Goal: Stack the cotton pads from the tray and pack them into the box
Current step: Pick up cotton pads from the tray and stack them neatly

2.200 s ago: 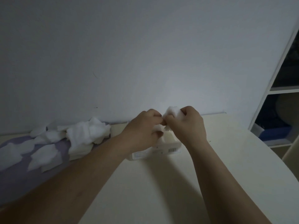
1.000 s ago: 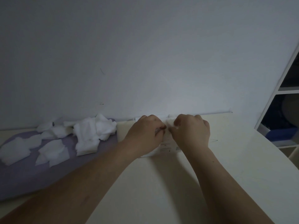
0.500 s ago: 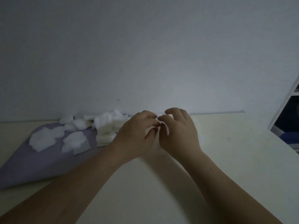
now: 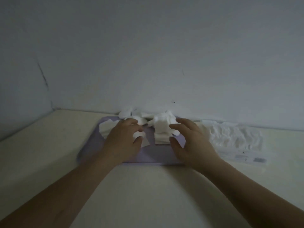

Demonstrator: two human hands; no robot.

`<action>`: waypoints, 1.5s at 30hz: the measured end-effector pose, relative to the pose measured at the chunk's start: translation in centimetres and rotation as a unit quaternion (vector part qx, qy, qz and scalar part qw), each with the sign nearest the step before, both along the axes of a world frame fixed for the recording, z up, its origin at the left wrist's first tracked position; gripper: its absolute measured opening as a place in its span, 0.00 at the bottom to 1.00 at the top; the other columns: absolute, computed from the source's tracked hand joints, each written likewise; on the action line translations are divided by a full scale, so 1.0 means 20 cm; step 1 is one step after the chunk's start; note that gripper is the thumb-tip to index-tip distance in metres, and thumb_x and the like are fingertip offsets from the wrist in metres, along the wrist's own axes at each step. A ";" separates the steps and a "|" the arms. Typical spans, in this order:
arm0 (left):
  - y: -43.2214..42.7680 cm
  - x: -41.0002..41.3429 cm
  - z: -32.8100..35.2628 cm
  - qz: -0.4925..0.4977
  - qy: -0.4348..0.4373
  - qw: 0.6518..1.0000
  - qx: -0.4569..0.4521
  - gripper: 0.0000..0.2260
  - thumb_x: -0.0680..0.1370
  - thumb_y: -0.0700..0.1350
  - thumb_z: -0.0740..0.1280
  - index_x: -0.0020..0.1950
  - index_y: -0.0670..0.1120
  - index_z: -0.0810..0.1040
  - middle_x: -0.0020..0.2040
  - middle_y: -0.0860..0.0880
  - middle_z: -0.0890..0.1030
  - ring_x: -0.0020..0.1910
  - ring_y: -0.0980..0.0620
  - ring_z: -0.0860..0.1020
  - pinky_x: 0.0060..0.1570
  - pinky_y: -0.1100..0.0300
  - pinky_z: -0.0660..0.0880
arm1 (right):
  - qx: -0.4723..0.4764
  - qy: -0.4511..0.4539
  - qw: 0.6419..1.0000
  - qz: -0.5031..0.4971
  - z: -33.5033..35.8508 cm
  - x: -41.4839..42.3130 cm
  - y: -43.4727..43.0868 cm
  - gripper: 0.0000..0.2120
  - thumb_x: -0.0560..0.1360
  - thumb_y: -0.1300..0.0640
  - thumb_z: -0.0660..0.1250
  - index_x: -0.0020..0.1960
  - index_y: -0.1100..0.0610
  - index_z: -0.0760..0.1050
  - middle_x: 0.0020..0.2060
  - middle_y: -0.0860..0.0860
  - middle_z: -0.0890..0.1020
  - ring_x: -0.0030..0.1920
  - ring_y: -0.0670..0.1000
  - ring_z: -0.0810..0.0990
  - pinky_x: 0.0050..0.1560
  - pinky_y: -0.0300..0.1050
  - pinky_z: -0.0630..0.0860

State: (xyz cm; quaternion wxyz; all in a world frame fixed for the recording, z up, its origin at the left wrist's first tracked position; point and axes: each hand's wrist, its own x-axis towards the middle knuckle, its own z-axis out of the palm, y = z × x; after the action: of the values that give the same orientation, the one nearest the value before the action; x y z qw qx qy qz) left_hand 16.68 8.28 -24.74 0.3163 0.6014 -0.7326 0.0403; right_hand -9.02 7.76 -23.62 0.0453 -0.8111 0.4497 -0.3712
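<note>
A lilac tray (image 4: 158, 154) lies on the table against the wall, with several loose white cotton pads on it. A small pile of pads (image 4: 162, 130) stands at its middle. My left hand (image 4: 123, 142) hovers over the tray's left part, and its thumb and fingers pinch a cotton pad (image 4: 139, 134). To the right of the pile is my right hand (image 4: 190, 142), thumb and fingers spread, close to the pile and holding nothing. The box (image 4: 236, 153) lies to the right of the tray, filled with white pads (image 4: 233, 137).
The cream table (image 4: 131, 186) runs up to a grey wall (image 4: 148, 63) just behind the tray and the box. More pads (image 4: 125, 113) lie at the tray's far edge, against the wall.
Both hands have left the box and moved left to the tray. The view swung left, so the box now lies at the right. My left hand has picked at a pad.
</note>
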 end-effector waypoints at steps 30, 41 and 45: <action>-0.60 0.25 0.19 -0.014 -0.113 0.952 0.285 0.20 0.74 0.43 0.73 0.66 0.44 0.78 0.71 0.45 0.73 0.76 0.45 0.66 0.70 0.64 0.62 | 0.262 0.275 0.925 0.006 0.19 0.62 -0.75 0.15 0.73 0.53 0.67 0.59 0.49 0.84 0.68 0.54 0.76 0.69 0.57 0.71 0.66 0.47 0.71; -0.51 0.27 0.17 -0.043 -0.063 0.967 0.241 0.24 0.70 0.49 0.63 0.66 0.51 0.80 0.65 0.50 0.81 0.65 0.48 0.78 0.65 0.52 0.74 | 0.215 0.253 0.940 0.077 0.10 0.49 -0.65 0.17 0.80 0.55 0.62 0.68 0.54 0.77 0.66 0.54 0.79 0.64 0.58 0.78 0.63 0.48 0.74; -0.39 0.22 0.21 -0.037 -0.054 0.974 0.215 0.21 0.71 0.52 0.64 0.63 0.51 0.83 0.61 0.52 0.83 0.61 0.50 0.79 0.60 0.59 0.74 | 0.182 0.254 0.945 0.096 0.10 0.41 -0.54 0.14 0.80 0.55 0.63 0.64 0.53 0.80 0.60 0.52 0.81 0.58 0.58 0.80 0.60 0.50 0.74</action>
State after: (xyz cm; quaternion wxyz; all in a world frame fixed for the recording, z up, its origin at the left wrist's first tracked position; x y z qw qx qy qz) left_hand 21.09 0.53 -20.58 0.1412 0.6245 -0.7619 -0.0978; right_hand -0.82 -3.05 -21.67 0.1120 -0.8957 0.4262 -0.0586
